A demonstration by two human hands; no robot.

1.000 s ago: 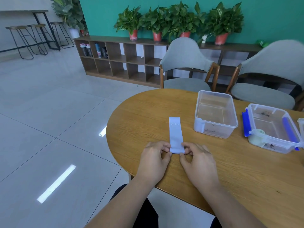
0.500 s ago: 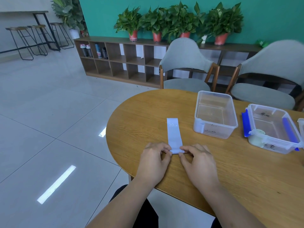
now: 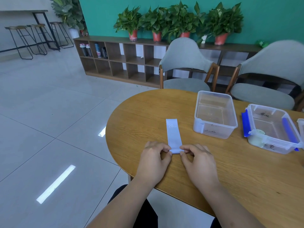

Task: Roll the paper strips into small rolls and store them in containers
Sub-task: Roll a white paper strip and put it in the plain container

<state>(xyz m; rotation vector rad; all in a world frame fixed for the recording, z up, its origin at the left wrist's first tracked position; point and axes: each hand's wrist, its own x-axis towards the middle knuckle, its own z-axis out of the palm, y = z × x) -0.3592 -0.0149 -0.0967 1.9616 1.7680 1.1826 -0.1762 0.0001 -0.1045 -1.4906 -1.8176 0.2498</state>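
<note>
A pale lavender paper strip (image 3: 173,134) marked "20" lies flat on the wooden table (image 3: 238,170), its near end curled into a small roll. My left hand (image 3: 155,159) pinches the left end of that roll. My right hand (image 3: 198,159) pinches the right end. A clear lidless container (image 3: 214,114) stands to the right behind the strip. Further right sits a second clear container (image 3: 273,128) with blue clips and a small pale roll in its near corner.
Two grey chairs (image 3: 185,66) stand behind the table. The rounded table edge runs just left of my hands, with tiled floor beyond. Part of another clear object (image 3: 301,127) shows at the right frame edge.
The roll at the strip's near end has grown and the flat part has shortened. Both hands stay at the roll's ends, fingers shifted slightly.
</note>
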